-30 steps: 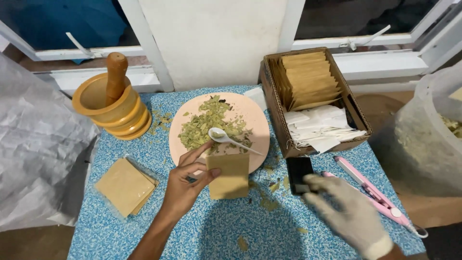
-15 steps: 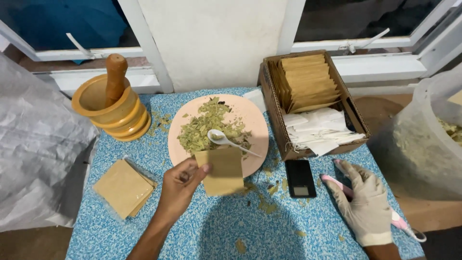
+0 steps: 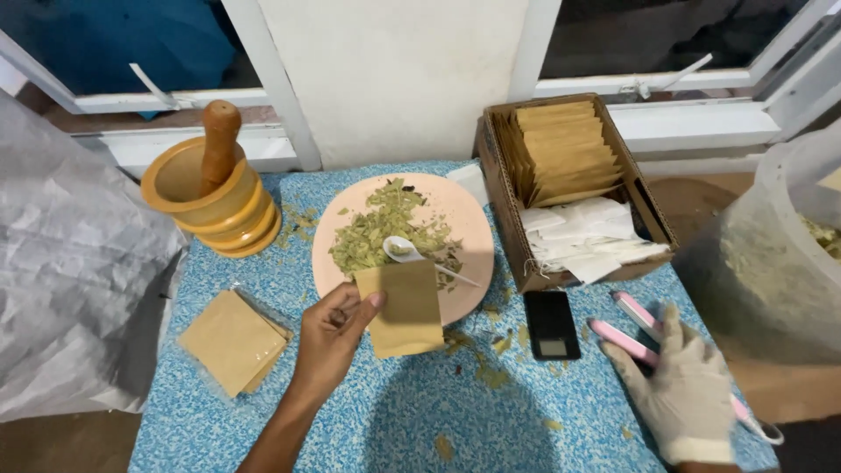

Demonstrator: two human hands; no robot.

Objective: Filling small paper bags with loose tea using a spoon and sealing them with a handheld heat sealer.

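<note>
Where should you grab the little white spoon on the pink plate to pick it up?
Probably by the thin handle end, coming from the right. The white spoon has its bowl in the dried leaves, while its handle points right and down over bare pink plate, just beside the brown paper pouch.

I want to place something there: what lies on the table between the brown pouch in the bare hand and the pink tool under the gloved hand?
In the head view, a small black scale and scattered leaf crumbs lie between the brown pouch and pink tool.
</note>
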